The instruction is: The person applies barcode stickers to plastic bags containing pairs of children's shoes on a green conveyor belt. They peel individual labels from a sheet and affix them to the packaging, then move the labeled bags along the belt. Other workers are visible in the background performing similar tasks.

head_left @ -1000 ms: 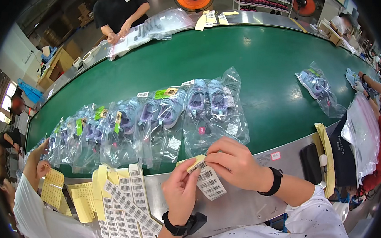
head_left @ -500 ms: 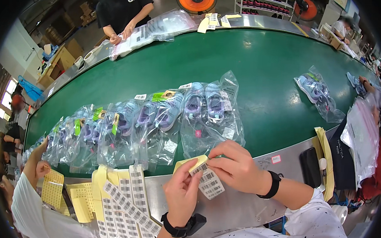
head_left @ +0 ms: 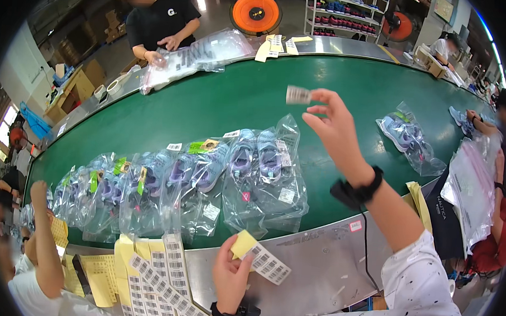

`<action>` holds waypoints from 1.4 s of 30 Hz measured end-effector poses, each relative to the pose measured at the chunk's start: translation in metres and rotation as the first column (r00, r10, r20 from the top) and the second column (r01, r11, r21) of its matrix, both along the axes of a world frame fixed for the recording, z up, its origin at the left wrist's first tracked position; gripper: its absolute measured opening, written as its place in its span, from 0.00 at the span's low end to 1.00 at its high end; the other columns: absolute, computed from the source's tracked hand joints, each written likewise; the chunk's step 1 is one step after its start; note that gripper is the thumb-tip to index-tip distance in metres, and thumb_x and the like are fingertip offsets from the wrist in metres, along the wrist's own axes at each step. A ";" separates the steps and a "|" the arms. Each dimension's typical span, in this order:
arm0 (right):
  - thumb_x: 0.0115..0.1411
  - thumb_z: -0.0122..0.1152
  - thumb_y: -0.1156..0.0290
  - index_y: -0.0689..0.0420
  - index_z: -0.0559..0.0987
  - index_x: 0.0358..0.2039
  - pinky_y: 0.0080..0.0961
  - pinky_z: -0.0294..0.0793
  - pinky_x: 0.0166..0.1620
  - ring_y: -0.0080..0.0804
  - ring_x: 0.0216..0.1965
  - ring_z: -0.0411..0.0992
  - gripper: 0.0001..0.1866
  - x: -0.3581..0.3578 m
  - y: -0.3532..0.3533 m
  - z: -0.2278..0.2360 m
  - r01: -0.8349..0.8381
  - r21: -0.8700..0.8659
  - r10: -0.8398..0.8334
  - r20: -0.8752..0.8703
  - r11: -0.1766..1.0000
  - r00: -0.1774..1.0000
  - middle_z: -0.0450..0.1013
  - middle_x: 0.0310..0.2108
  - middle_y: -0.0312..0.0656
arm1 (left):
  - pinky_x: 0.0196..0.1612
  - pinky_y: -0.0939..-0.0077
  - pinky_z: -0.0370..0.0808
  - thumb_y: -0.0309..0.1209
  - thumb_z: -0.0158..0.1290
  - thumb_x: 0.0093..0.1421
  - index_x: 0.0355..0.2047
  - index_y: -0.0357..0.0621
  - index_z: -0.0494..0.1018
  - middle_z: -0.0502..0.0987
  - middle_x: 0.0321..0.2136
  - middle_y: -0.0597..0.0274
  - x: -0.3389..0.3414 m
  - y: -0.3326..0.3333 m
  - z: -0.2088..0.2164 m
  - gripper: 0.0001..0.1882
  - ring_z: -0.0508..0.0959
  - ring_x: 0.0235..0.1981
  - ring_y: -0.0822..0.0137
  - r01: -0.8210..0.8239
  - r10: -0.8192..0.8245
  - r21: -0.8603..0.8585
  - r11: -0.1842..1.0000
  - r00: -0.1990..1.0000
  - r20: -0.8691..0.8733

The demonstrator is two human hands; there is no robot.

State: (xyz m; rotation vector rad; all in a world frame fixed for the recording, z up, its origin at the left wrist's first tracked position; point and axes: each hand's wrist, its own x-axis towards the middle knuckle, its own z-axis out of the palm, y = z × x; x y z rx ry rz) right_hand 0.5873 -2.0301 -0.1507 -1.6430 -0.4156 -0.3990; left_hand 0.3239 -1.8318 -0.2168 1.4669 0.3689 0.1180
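A factory packing line: green conveyor belt (head_left: 239,99), bagged shoes (head_left: 264,170), barcode label strips (head_left: 164,280).

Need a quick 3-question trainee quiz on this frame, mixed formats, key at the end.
1. True or false: the right hand pinches a small white barcode sticker in the air above the green conveyor belt.
2. What does the left hand hold? A) a clear plastic bag B) a yellow-backed sheet of white barcode stickers C) a shoe
3. Fill in: the clear plastic bags of purple shoes lie in an overlapping row on the ____.

Key: 1 true. 2 B. 3 green conveyor belt.
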 end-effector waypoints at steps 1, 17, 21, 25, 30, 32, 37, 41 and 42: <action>0.52 0.66 0.76 0.60 0.69 0.52 0.26 0.74 0.40 0.27 0.36 0.73 0.26 0.026 -0.006 -0.014 0.055 -0.098 -0.057 -0.018 0.994 0.998 0.74 0.37 0.41 | 0.40 0.79 0.78 0.17 0.51 0.60 0.60 0.31 0.57 0.74 0.47 0.48 -0.003 -0.005 -0.008 0.28 0.80 0.40 0.67 -0.029 0.030 -0.010 1.000 0.999 0.026; 0.48 0.63 0.83 0.61 0.66 0.57 0.22 0.70 0.28 0.23 0.25 0.70 0.33 0.070 -0.050 -0.129 0.036 0.024 -0.012 -0.636 0.999 0.772 0.73 0.30 0.37 | 0.46 0.76 0.75 0.18 0.47 0.61 0.61 0.33 0.58 0.76 0.43 0.51 -0.013 -0.023 -0.033 0.27 0.78 0.43 0.67 -0.083 0.084 -0.067 0.994 0.996 0.016; 0.52 0.67 0.75 0.59 0.76 0.34 0.21 0.70 0.35 0.22 0.33 0.70 0.09 0.088 -0.055 -0.100 0.133 0.099 -0.060 -0.535 0.986 0.843 0.74 0.30 0.36 | 0.45 0.77 0.75 0.18 0.46 0.61 0.61 0.34 0.58 0.76 0.43 0.51 -0.012 -0.025 -0.034 0.27 0.78 0.42 0.68 -0.067 0.067 -0.048 0.997 0.998 0.011; 0.52 0.67 0.73 0.59 0.77 0.28 0.23 0.72 0.36 0.26 0.31 0.71 0.06 0.102 -0.040 -0.090 -0.034 0.063 0.067 -0.631 0.997 0.773 0.74 0.30 0.38 | 0.42 0.79 0.75 0.18 0.46 0.60 0.60 0.34 0.59 0.76 0.43 0.51 -0.012 -0.027 -0.034 0.26 0.78 0.41 0.69 -0.086 0.087 -0.021 0.996 0.996 0.013; 0.53 0.64 0.74 0.61 0.77 0.28 0.31 0.75 0.36 0.32 0.31 0.73 0.05 0.112 -0.026 -0.106 -0.037 0.100 0.101 -0.765 0.994 0.636 0.75 0.30 0.43 | 0.26 0.86 0.71 0.18 0.45 0.60 0.60 0.34 0.59 0.77 0.41 0.52 -0.012 -0.031 -0.034 0.26 0.78 0.33 0.74 -0.075 0.075 0.055 0.996 0.997 0.002; 0.54 0.63 0.75 0.61 0.77 0.28 0.34 0.76 0.39 0.34 0.31 0.75 0.05 0.111 -0.023 -0.110 -0.021 0.136 0.122 -0.796 0.990 0.593 0.75 0.30 0.44 | 0.21 0.89 0.67 0.18 0.45 0.60 0.60 0.34 0.59 0.77 0.41 0.52 -0.011 -0.033 -0.033 0.26 0.77 0.30 0.76 -0.082 0.083 0.050 0.995 0.996 -0.018; 0.52 0.63 0.78 0.62 0.76 0.24 0.32 0.77 0.31 0.35 0.26 0.76 0.04 0.112 -0.014 -0.119 -0.011 0.167 0.141 -0.792 0.986 0.595 0.76 0.26 0.46 | 0.18 0.91 0.64 0.18 0.44 0.60 0.60 0.35 0.59 0.77 0.40 0.53 -0.010 -0.037 -0.036 0.26 0.77 0.28 0.78 -0.089 0.088 0.024 0.996 0.996 0.017; 0.48 0.62 0.83 0.62 0.75 0.24 0.27 0.74 0.21 0.31 0.20 0.74 0.04 0.108 -0.008 -0.125 0.024 0.019 -0.003 -0.715 1.000 0.699 0.75 0.23 0.45 | 0.20 0.90 0.66 0.18 0.43 0.61 0.60 0.35 0.59 0.76 0.41 0.53 -0.009 -0.042 -0.038 0.26 0.77 0.30 0.76 -0.098 0.097 0.028 0.995 0.994 0.039; 0.48 0.62 0.83 0.63 0.75 0.26 0.26 0.74 0.20 0.31 0.19 0.74 0.05 0.106 -0.009 -0.126 0.027 -0.055 -0.057 -0.683 0.998 0.728 0.75 0.23 0.45 | 0.21 0.90 0.66 0.18 0.43 0.61 0.60 0.35 0.58 0.76 0.42 0.53 -0.008 -0.043 -0.041 0.26 0.77 0.30 0.76 -0.117 0.114 0.031 0.993 0.991 0.067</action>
